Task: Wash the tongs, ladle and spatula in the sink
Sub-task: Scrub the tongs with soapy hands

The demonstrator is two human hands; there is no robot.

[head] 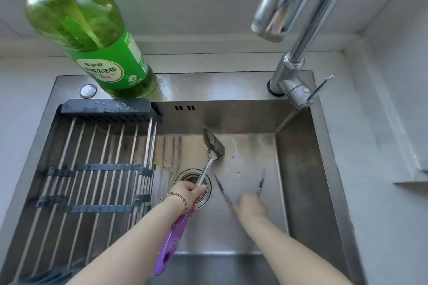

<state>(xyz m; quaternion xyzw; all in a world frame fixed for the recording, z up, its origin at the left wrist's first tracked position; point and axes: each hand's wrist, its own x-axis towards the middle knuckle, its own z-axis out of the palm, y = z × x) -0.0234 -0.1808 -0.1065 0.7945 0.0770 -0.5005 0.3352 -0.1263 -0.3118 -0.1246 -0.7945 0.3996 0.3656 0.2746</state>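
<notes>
a stainless steel sink (298, 169) is set into a pale grey bench (382, 122), with a pale wall and sill behind it. a roll-up drying rack (92, 169) of metal rods and dark cross strips covers the left part of the basin. a green bottle of dish soap (97, 37) stands on the sink's back ledge, just behind the rack, beside a round metal button (88, 91). the chrome faucet (291, 30) rises from the back right corner, its spout hanging over the basin. the sink floor looks wet and stained, and the drain (193, 183) sits near its middle.

my left hand (187, 194) reaches in over the drain, its grip closed around a utensil where the metal shaft meets the purple handle; the handle runs back under my wrist, which wears thin bracelets. its metal head (213, 144) points up and away toward the back wall. it may be the spatula or the ladle; i cannot tell which.

my right hand (251, 208) is low in the basin, right of the drain, its grip wrapped around the hinge end of the tongs (223, 192), whose two arms spread apart across the sink floor.
</notes>
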